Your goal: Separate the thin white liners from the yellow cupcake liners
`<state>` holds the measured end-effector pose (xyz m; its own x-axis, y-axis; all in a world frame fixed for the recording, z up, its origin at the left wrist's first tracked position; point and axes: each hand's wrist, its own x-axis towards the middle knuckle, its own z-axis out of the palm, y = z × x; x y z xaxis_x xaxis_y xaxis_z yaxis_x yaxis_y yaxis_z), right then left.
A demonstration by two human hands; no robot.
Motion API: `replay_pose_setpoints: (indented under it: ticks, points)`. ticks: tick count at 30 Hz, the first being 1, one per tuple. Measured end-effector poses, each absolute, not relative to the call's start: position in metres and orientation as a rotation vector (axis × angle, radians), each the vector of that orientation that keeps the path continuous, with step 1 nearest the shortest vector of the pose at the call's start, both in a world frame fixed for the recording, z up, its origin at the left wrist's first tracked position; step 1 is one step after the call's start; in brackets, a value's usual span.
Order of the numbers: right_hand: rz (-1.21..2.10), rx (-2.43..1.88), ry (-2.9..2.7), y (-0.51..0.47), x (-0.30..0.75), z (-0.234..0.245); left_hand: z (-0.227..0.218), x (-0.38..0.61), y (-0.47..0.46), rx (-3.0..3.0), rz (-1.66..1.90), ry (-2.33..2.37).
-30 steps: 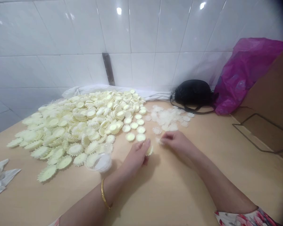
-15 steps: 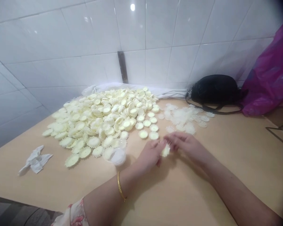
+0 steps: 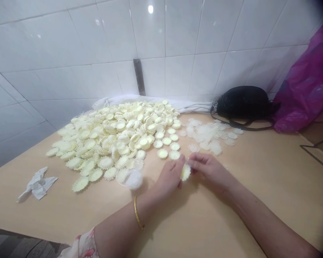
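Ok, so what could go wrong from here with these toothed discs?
The toothed yellow disc between the left hand and right hand could slip and land among the paler discs, mixing the two lots. The left hand also sits close to the clear plastic cup, which it might knock into the yellow heap.

Glossy white ceramic wall tiles (image 3: 177,32) fill 12 o'clock and continue at 9 o'clock, with one bright light reflection (image 3: 150,9) high up and a dark metal strip (image 3: 139,77) upright against the tiles. A pale wooden tabletop (image 3: 258,186) spans 3 to 9 o'clock. A patch of dark floor (image 3: 13,245) shows past its edge at 7 o'clock.
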<state>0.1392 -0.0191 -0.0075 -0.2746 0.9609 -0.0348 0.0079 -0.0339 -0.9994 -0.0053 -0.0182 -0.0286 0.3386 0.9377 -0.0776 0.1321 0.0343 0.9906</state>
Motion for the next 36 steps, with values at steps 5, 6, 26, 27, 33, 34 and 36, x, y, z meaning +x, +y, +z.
replay_pose_setpoints:
  ticks: [5,6,26,27,33,34,36]
  points:
    - [1.241,-1.169,-1.406,-0.017,0.142,-0.003,-0.025,-0.005,-0.019,1.381,0.795,1.023]
    - [1.177,-1.201,-1.403,-0.015,0.146,-0.002,-0.025,-0.005,-0.019,1.375,0.785,1.023]
    - [0.403,-1.481,-1.918,0.007,0.201,-0.015,-0.032,-0.012,-0.013,1.364,0.828,1.135]
    - [0.402,-1.481,-1.895,0.007,0.201,-0.015,-0.031,-0.012,-0.013,1.358,0.831,1.133]
    - [0.233,-1.626,-2.108,0.012,0.204,-0.025,-0.031,-0.009,-0.014,1.353,0.856,1.103]
    - [0.161,-1.643,-2.065,0.012,0.204,-0.026,-0.031,-0.009,-0.014,1.346,0.863,1.097]
    - [0.085,-1.609,-1.922,0.011,0.201,-0.026,-0.033,-0.009,-0.014,1.326,0.879,1.087]
